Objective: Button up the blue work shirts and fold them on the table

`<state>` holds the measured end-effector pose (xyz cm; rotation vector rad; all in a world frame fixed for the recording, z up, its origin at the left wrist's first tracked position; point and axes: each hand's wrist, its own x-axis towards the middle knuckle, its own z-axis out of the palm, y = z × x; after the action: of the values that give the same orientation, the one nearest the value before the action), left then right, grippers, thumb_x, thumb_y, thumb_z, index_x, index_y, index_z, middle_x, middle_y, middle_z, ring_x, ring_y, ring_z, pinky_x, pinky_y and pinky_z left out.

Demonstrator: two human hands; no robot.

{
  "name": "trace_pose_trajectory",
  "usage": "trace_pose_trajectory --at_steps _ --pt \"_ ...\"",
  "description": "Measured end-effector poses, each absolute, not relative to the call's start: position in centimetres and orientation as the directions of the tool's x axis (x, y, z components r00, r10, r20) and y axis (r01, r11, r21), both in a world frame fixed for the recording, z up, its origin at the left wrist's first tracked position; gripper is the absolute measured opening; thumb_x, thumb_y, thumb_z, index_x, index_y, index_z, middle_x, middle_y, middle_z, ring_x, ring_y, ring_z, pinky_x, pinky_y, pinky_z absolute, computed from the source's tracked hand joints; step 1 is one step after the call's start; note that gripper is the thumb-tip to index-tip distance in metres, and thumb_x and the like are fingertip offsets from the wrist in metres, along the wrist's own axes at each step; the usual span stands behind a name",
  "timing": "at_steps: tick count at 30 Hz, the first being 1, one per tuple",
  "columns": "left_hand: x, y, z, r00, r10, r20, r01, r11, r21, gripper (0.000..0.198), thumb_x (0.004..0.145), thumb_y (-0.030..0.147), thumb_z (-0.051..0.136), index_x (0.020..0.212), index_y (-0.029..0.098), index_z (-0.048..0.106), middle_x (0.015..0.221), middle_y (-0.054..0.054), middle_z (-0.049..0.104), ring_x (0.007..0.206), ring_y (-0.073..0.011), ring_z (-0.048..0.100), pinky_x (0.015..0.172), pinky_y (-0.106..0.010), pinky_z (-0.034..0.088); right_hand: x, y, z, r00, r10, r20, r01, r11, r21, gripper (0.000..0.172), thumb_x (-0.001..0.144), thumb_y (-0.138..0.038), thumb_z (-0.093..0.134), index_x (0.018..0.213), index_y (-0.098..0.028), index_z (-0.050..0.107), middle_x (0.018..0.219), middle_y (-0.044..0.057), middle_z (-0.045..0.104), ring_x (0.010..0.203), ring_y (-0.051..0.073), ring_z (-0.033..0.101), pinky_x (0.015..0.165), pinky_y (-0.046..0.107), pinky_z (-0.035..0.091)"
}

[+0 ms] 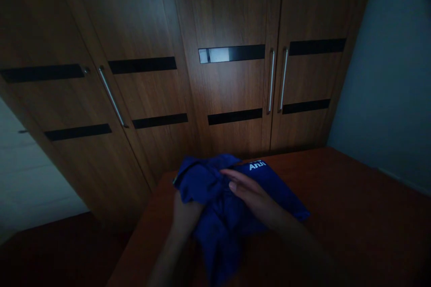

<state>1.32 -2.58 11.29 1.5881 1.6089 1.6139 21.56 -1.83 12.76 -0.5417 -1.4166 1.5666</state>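
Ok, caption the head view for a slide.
Left hand holding bunched blue cloth, right hand at its folds, over a reddish-brown table before a wooden wardrobe.

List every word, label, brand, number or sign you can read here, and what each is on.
"ANJI", probably (last letters unclear): white lettering on the flat blue cloth.
White marks above it: cut off, unreadable.
Small pale mark at the bunched blue cloth's left edge: too small to read.

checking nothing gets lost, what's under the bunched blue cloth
The left hand is partly tucked under the bunched blue cloth, with the reddish-brown surface below. The rest of that hand, and anything else there, is covered.
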Motion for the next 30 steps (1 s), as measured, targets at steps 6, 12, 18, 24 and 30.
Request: trace_pose_trajectory --at_steps 6,12,18,24,30 --pt "-5.8 -0.3 18.8 -0.133 0.702 0.7 0.907 -0.199 0.372 0.017 0.07 0.037 0.057 0.067 0.021 0.06 0.078 -0.006 0.069 0.078 -0.026 0.066 0.077 -0.039 0.052 26.3 2.7 8.5 -0.189 0.936 0.297 0.014 0.305 -0.952 0.039 0.078 -0.048 0.063 0.109 -0.025 0.063 0.12 0.007 0.063 0.112 0.022 0.057 0.102 0.043 0.041" --pt "-9.6 4.2 14.8 -0.198 0.878 0.435 0.977 0.138 0.165 0.03 0.079 0.036 0.05 0.099 0.016 0.059 0.097 -0.012 0.066 0.09 -0.0281 0.064 0.075 -0.033 0.048 28.1 3.8 2.1 -0.147 0.956 0.255 0.515 0.294 -0.805 0.045 0.084 -0.038 0.051 0.121 -0.014 0.057 0.125 0.013 0.06 0.115 0.024 0.055 0.103 0.043 0.039" --pt "-10.9 6.3 7.2 -0.087 0.99 0.109 0.995 0.08 0.067 0.053 0.073 0.016 0.055 0.125 0.014 0.049 0.115 -0.017 0.06 0.103 -0.0305 0.061 0.084 -0.037 0.045 27.4 1.8 0.5 -0.336 0.916 0.219 0.766 0.401 -0.503 0.053 0.084 -0.038 0.05 0.128 -0.009 0.054 0.134 0.017 0.051 0.126 0.027 0.044 0.108 0.041 0.032" --pt "-11.7 7.0 7.9 -0.059 0.998 0.015 0.997 0.058 0.043 0.085 0.067 0.022 0.063 0.143 0.014 0.027 0.139 -0.023 0.04 0.116 -0.035 0.053 0.089 -0.042 0.042 26.8 0.4 1.7 -0.453 0.89 0.061 0.797 0.434 -0.419 0.075 0.08 -0.065 0.048 0.139 -0.02 0.042 0.151 0.014 0.027 0.139 0.033 0.02 0.112 0.051 0.017" --pt "-10.0 4.8 10.6 -0.118 0.987 0.109 0.988 0.128 -0.091 0.104 0.062 0.044 0.068 0.147 0.018 0.014 0.147 -0.023 0.028 0.128 -0.0431 0.037 0.096 -0.057 0.033 26.3 -0.6 2.0 -0.551 0.834 -0.01 0.771 0.504 -0.389 0.091 0.069 -0.074 0.053 0.144 -0.028 0.03 0.154 0.011 0.021 0.14 0.035 0.014 0.11 0.06 0.004"
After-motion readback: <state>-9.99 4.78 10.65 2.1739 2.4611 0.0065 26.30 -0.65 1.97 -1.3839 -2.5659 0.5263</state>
